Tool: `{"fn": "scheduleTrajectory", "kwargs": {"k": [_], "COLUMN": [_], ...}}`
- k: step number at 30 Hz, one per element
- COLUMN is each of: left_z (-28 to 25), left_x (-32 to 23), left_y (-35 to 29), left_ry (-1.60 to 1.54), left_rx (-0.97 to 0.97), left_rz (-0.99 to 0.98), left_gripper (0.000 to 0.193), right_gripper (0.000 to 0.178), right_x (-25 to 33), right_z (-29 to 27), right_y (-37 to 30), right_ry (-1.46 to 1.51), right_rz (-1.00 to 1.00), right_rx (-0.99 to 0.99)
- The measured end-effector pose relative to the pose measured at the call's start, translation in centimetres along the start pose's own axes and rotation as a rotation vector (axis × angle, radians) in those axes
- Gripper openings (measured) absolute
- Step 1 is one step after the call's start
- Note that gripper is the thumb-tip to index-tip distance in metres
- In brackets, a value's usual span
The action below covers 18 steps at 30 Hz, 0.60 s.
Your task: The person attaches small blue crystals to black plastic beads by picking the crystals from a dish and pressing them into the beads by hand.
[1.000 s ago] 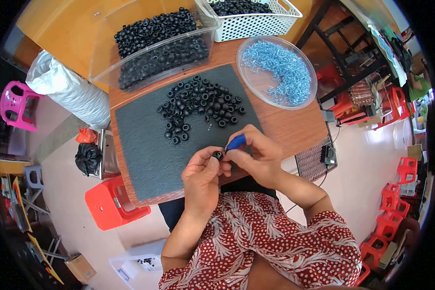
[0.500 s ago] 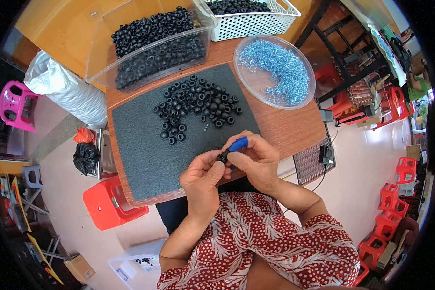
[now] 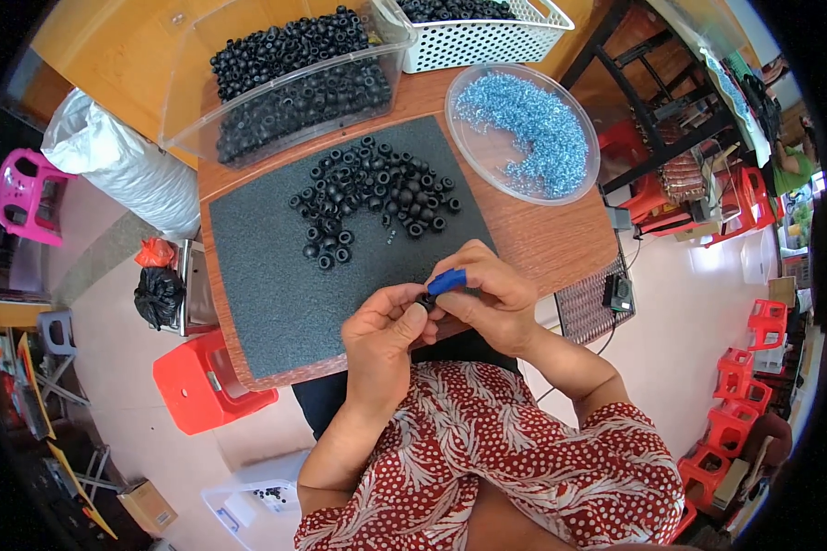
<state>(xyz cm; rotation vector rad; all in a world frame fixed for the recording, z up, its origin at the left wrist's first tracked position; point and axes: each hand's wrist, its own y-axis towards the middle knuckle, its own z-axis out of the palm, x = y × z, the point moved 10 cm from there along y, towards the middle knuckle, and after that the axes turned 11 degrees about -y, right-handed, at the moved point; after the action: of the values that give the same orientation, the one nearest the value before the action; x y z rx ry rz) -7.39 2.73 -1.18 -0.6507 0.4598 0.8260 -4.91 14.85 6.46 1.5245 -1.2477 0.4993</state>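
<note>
Over the near edge of the dark grey mat (image 3: 266, 303), my two hands meet fingertip to fingertip. My left hand (image 3: 381, 335) pinches a small black ring-like part (image 3: 424, 300) between thumb and fingers; my fingertips partly cover it. A blue piece (image 3: 447, 281), slim and short, is gripped in my right hand (image 3: 492, 298), its lower end close against the black part. Whether it is a tool handle cannot be made out. On the mat beyond my hands lies a loose pile of round black parts with holes (image 3: 377, 188). A few tiny pale bits (image 3: 390, 236) lie at its near edge.
A clear bin (image 3: 188, 119) of the same black parts stands at the back left of the wooden table (image 3: 551, 243), beside a white perforated basket (image 3: 487, 46). At the right, a round clear tray (image 3: 473, 147) holds tiny blue-silver pieces. A red stool (image 3: 188, 381) stands left.
The blue piece in my right hand has tilted a little and its tip has dropped closer to the level. Both hands keep their hold; the whole view has shifted slightly.
</note>
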Motion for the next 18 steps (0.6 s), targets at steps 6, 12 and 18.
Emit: {"fn": "scheduleTrajectory", "kwargs": {"k": [6,12,18], "left_z": [0.4,1.0,1.7], "left_x": [0.2,0.7,1.7], "left_y": [0.2,0.1,0.1], "left_ry": [0.013,-0.059,-0.164], "left_rx": [0.06,0.115,0.162], "left_rz": [-0.013,-0.101,-0.203], "left_gripper": [0.021,0.02,0.021], "right_gripper": [0.01,0.008,0.008], "right_x": [-0.5,-1.9,-2.4], "right_z": [-0.1,0.0,0.0], "right_y": [0.1,-0.3,-0.5], "right_ry": [0.053,0.216,0.349], "right_rz": [0.079,0.134,0.181], "right_rx": [0.011,0.031,-0.002]}}
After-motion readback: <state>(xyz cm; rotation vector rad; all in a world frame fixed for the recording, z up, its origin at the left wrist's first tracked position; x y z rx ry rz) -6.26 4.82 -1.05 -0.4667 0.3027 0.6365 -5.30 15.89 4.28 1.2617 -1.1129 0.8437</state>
